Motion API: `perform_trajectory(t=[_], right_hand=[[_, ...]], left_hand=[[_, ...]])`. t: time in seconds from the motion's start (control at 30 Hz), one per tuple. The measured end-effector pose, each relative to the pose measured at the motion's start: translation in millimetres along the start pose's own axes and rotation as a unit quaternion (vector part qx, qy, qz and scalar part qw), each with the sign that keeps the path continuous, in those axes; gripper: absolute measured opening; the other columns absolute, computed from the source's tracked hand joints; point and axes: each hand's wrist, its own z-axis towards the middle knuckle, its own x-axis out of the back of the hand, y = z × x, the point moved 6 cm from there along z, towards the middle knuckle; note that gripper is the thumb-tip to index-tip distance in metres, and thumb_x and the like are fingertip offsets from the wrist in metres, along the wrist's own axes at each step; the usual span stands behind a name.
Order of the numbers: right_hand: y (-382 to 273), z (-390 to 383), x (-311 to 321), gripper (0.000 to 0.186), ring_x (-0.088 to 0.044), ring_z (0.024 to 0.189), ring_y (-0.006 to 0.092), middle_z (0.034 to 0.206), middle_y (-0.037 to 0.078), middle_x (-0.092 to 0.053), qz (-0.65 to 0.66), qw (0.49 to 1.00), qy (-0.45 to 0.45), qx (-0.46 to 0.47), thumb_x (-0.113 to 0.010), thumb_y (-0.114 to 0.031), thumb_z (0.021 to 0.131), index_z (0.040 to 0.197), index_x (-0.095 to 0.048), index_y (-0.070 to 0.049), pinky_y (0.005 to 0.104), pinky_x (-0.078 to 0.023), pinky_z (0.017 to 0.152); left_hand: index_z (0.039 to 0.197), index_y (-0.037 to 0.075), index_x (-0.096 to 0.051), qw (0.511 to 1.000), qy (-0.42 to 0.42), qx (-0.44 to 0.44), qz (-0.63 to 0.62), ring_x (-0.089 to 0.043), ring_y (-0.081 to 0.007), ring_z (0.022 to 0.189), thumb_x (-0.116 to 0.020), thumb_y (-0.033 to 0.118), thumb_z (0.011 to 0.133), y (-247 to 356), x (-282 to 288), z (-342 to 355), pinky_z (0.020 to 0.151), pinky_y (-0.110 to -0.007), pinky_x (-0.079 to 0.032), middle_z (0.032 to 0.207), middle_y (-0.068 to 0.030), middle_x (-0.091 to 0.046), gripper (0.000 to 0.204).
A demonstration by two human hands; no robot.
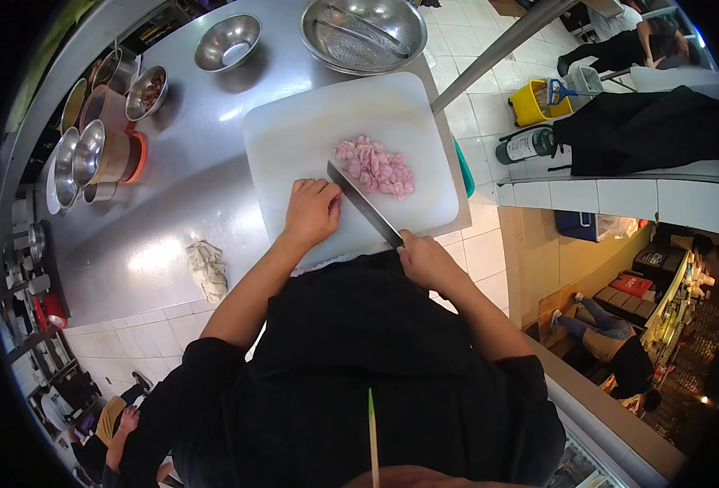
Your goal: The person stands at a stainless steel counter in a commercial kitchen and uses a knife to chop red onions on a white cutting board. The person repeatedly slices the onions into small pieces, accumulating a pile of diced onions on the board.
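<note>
My right hand is wrapped round the handle of a knife. The blade slants up and left across a white cutting board, its tip near the pile of food. Just left of the blade rests my left hand, fingers curled down on the board; whatever they hold, if anything, is hidden beneath them. Beyond the blade lies a loose heap of small, pale pink slices, whose kind I cannot tell.
On the steel table lie a crumpled cloth and a steel bowl. A perforated bowl holding tongs stands behind the board. More bowls and pots crowd the far left. A yellow mop bucket stands on the tiled floor; other people are nearby.
</note>
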Motion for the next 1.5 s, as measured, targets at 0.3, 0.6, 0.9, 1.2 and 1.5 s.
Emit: perform_trajectory(t=[0.3, 0.6, 0.9, 1.2, 1.5], right_hand=[[-10.3, 7.1, -14.7, 0.028, -0.067, 0.078, 0.0504, 0.081, 0.033, -0.067, -0.018, 1.000, -0.002, -0.017, -0.045, -0.008, 0.092, 0.113, -0.054, 0.008, 0.0601, -0.052, 0.075], [-22.2, 3.4, -4.1, 0.030, -0.067, 0.076, 0.0492, 0.080, 0.032, -0.067, -0.027, 1.000, -0.010, -0.010, -0.045, -0.007, 0.091, 0.116, -0.051, 0.007, 0.0595, -0.052, 0.073], [-17.6, 2.0, -11.4, 0.029, -0.067, 0.076, 0.0485, 0.079, 0.030, -0.067, -0.034, 0.999, -0.016, -0.012, -0.046, -0.006, 0.090, 0.116, -0.052, 0.007, 0.0591, -0.053, 0.070], [-23.7, 1.6, -7.5, 0.030, -0.068, 0.075, 0.0482, 0.079, 0.030, -0.067, -0.034, 0.999, -0.018, -0.011, -0.046, -0.006, 0.089, 0.116, -0.052, 0.007, 0.0580, -0.054, 0.069], [-17.0, 1.3, -12.0, 0.030, -0.068, 0.073, 0.0480, 0.077, 0.030, -0.067, -0.045, 0.999, -0.019, -0.008, -0.048, -0.006, 0.089, 0.116, -0.052, 0.007, 0.0580, -0.054, 0.069]], left_hand=[[0.089, 0.007, -0.066, 0.996, -0.014, 0.080, -0.044, -0.065, -0.0331, 0.078, -0.062, 0.003, 0.085, -6.6, -5.5, 2.4, 0.085, -0.045, -0.046, 0.077, -0.0117, -0.068, 0.007], [0.088, 0.006, -0.065, 0.999, -0.015, 0.017, -0.034, -0.065, -0.0328, 0.077, -0.063, 0.002, 0.082, -5.8, -3.5, 5.3, 0.082, -0.044, -0.045, 0.077, -0.0122, -0.068, 0.008], [0.083, 0.007, -0.063, 1.000, 0.018, 0.010, -0.017, -0.063, -0.0325, 0.077, -0.064, 0.000, 0.081, -8.7, -4.6, 0.2, 0.082, -0.044, -0.046, 0.076, -0.0103, -0.066, 0.007], [0.082, 0.007, -0.064, 0.997, 0.066, -0.029, -0.035, -0.061, -0.0319, 0.073, -0.066, 0.001, 0.080, -1.9, 2.2, -1.8, 0.079, -0.044, -0.046, 0.073, -0.0112, -0.064, 0.007], [0.082, 0.006, -0.065, 0.998, 0.056, -0.025, -0.017, -0.061, -0.0320, 0.072, -0.067, 0.000, 0.079, -8.5, -1.9, -7.7, 0.079, -0.044, -0.046, 0.073, -0.0112, -0.065, 0.007]])
